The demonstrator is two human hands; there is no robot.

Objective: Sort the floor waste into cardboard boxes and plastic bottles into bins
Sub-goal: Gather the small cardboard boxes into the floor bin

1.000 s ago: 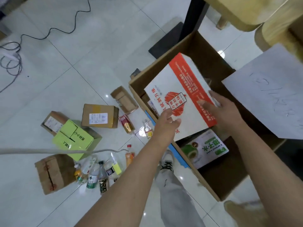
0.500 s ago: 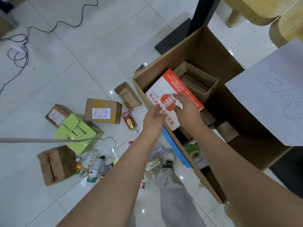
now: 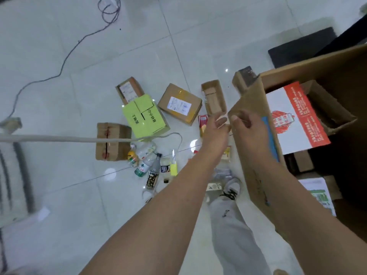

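Both grips were empty here. My left grip had its fingers loose and fairly straight. My right grip hung loosely curled just beside it, in front of the corner of the big brown cardboard bin. The flat red-and-white carton lay tilted inside that bin, on top of other boxes. Out on the white tiled floor sat a lime-green cardboard box, a brown cardboard parcel with a white label and a huddle of clear plastic bottles.

Bare forearms, light grey trousers, white black-laced sneaker.
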